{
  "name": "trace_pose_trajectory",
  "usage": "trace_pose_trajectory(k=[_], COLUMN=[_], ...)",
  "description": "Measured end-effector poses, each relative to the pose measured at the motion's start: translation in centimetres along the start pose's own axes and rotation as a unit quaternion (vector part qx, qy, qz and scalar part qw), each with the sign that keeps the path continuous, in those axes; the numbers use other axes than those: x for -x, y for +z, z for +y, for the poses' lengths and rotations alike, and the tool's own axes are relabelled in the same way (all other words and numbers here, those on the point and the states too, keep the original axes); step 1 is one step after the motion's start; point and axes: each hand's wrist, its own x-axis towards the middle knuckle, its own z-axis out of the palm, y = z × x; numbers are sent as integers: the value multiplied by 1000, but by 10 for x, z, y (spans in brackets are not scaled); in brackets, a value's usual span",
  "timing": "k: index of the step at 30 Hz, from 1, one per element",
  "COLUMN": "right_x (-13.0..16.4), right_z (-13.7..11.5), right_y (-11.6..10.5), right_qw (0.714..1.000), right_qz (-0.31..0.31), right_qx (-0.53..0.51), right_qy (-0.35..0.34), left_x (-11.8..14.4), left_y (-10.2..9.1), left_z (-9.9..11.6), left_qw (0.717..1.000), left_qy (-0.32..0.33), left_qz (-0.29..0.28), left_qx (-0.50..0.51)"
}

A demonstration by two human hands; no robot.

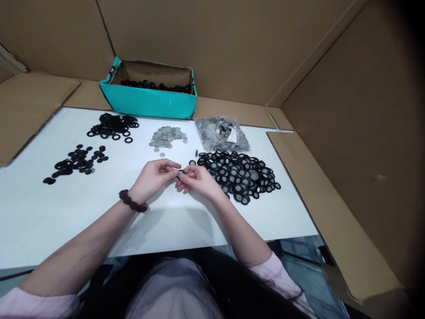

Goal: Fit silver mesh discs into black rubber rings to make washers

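Between the fingertips of both hands is a small black ring with a grey centre [181, 173]. My left hand [158, 173] pinches its left side, thumb and finger closed. From the right, my right hand [195, 178] grips it with the thumb on top. Just right of that hand spreads a large pile of black rings with grey centres [234, 175]. Beyond my hands lies a heap of grey discs [166, 136]. Small black discs [79, 159] are scattered to the left, and behind them is a pile of open black rings [114, 126].
A clear plastic bag [222, 134] full of grey discs rests behind the large pile. At the back stands a turquoise box [149, 103] holding many black pieces. Cardboard walls [232, 48] surround the white table [159, 230] at the back and sides.
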Motion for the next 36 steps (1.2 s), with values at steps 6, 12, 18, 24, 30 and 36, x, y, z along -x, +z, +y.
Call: trace_pose_trajectory(k=[6, 12, 18, 24, 30, 36], right_x=[1, 0, 3, 8, 8, 1], right_z=[2, 10, 6, -2, 0, 6], right_y=[-2, 0, -3, -2, -2, 5], right_qw=[993, 986, 974, 972, 966, 977], right_qz=[46, 68, 82, 98, 113, 134], right_qx=[87, 124, 169, 163, 170, 82], right_qy=[-61, -91, -129, -137, -157, -147], left_x=[-4, -1, 4, 7, 11, 6], left_y=[-1, 3, 8, 11, 17, 19], left_z=[-8, -11, -8, -6, -4, -7], left_qw=[996, 997, 998, 994, 994, 994], left_qy=[-28, 7, -5, -26, 5, 56], left_qz=[-69, -62, 5, 26, 34, 90], left_qx=[49, 49, 55, 103, 106, 35])
